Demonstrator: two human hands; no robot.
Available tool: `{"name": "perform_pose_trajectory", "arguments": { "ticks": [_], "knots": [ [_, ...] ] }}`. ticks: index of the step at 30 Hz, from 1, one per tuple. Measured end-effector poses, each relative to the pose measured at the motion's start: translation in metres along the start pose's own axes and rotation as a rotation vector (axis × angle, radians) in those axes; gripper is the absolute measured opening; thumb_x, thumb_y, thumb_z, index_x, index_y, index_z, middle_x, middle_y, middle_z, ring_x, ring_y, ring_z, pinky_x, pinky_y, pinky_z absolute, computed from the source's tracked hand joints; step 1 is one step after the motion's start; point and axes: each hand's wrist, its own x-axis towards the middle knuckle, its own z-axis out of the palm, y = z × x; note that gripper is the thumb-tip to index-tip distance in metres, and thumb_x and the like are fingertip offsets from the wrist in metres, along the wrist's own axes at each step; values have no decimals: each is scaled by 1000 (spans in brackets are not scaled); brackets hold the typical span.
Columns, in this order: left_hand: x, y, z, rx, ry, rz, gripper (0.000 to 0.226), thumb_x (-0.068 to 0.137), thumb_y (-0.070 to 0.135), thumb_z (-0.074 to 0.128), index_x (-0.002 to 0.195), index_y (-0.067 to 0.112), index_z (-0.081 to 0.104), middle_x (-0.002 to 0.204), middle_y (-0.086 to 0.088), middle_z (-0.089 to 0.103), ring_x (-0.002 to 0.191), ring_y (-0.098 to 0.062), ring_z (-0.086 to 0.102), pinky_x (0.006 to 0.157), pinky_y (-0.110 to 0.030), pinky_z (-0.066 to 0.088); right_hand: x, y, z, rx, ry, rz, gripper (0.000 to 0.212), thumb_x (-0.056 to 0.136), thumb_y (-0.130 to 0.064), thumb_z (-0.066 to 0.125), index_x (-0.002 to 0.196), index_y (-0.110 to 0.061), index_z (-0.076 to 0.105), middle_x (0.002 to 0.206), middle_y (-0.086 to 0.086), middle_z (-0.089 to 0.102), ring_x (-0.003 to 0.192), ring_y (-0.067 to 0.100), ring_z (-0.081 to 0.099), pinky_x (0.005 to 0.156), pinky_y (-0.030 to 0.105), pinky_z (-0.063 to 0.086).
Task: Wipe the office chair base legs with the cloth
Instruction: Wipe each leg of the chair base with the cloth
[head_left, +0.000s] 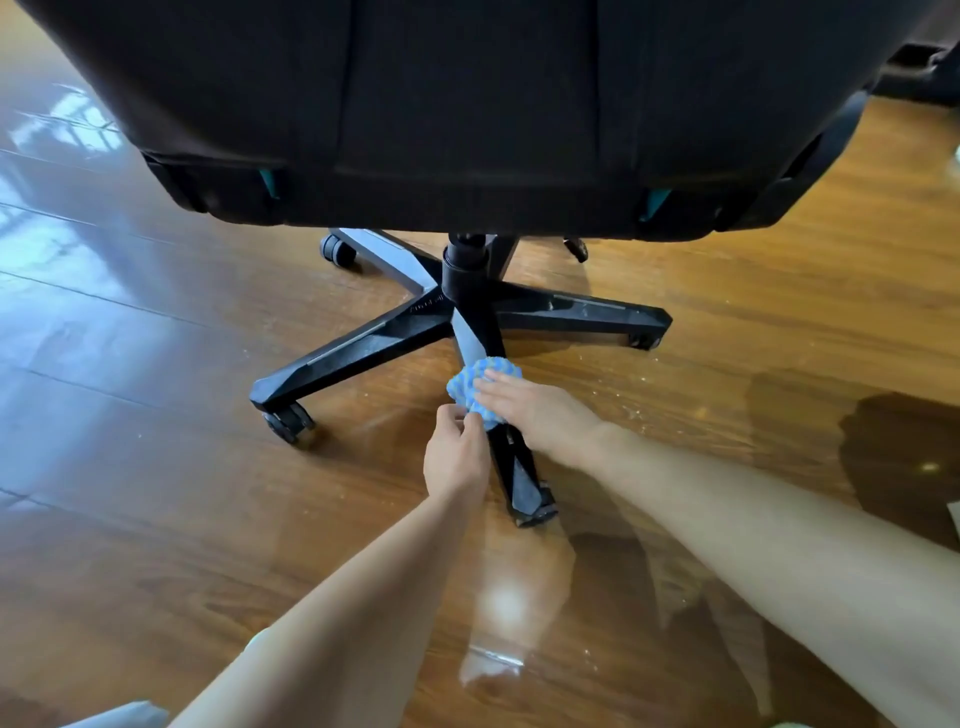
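Glossy wood-plank floor (156, 467), reflecting window light, pale specks scattered to the right of the chair. Blue-and-white bobbled cloth (470, 387): draped over the nearest base leg (519, 478), roughly midway between hub and tip. Right hand (530, 410): laid flat on top of the cloth, fingers straight, pressing it against the leg. Left hand (457, 457): fingers curled, pinching the cloth's near lower edge on the leg's left side. Nearest base leg: black, angular, running toward the camera. Left leg (353, 353): ends in a black twin caster (288, 423). Right leg (582, 309): points away to the right. Gas-lift column (465, 270): upright at the hub. Black seat underside (467, 104): overhead, teal accents near both corners.
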Motion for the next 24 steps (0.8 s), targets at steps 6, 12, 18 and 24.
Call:
{"name": "perform_pose_trajectory", "arguments": {
  "ticks": [6,12,18,24],
  "knots": [
    [-5,-6,-8,17,10,66,49,100,38,36,148,39,49,146,10,56,123,-18,58,101,-38,42,-44,-31,27,49,94,22,80,81,24,43,154,-9,42,167,1,25,154,9,4,121,23,22],
    [-6,12,-10,74,-35,156,56,99,36,36,154,36,49,157,12,52,144,-14,48,118,-41,39,-103,-35,37,2,-112,-74,73,90,6,32,160,-16,31,169,-6,15,154,11,-5,113,32,43],
    [-15,20,-9,27,-90,173,60,96,45,36,155,38,46,157,14,53,143,-13,50,119,-43,41,-27,-29,4,183,1,265,87,88,3,46,158,-43,23,165,-17,26,145,19,42,106,38,49],
    [-7,20,-12,69,-61,138,55,98,39,36,151,34,52,156,10,52,141,-16,49,115,-45,43,-64,-58,41,144,31,189,86,86,7,48,158,-37,30,169,-15,11,155,12,16,109,41,46]
  ]
}}
